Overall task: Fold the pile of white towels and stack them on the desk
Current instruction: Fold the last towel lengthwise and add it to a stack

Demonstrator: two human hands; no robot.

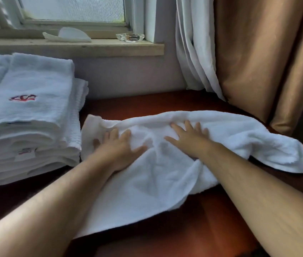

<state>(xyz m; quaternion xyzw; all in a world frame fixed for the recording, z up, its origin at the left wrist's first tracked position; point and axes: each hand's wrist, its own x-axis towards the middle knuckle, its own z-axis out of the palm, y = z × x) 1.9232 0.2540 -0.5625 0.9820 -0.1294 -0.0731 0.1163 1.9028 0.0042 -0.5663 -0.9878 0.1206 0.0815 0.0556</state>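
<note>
Two bare forearms reach in from the bottom corners of the head view and meet over a loose white towel [156,179] lying on the dark reddish-brown desk [211,229]. The left hand [118,145] lies palm down on the towel's left part, fingers straight and spread apart, holding nothing. The right hand [189,138] lies palm down a little farther back and to the right, its fingers likewise straight and fanned out on the cloth. Neither hand pinches the fabric; both press flat upon it.

The towel is rumpled and only partly spread. Its near edge curves toward the camera between the two arms, its far edge is bunched into a ridge just beyond the fingertips, and a thick end lies on the desk to the right, past the right forearm.

Just beside the towel's left edge stands a stack of folded white towels [30,112], several layers high. The top one bears a small red and dark embroidered mark [23,98], and a small label [25,153] shows on a lower layer.

Behind the desk runs a pale window sill [72,47] under a frosted window [72,8]. On the sill rest a clear glass ashtray [130,37] and a white curved object [67,36] that cannot be identified. To the right hang a white curtain [193,52] and, beside it, a tan curtain [258,62], both reaching down to the desk.
</note>
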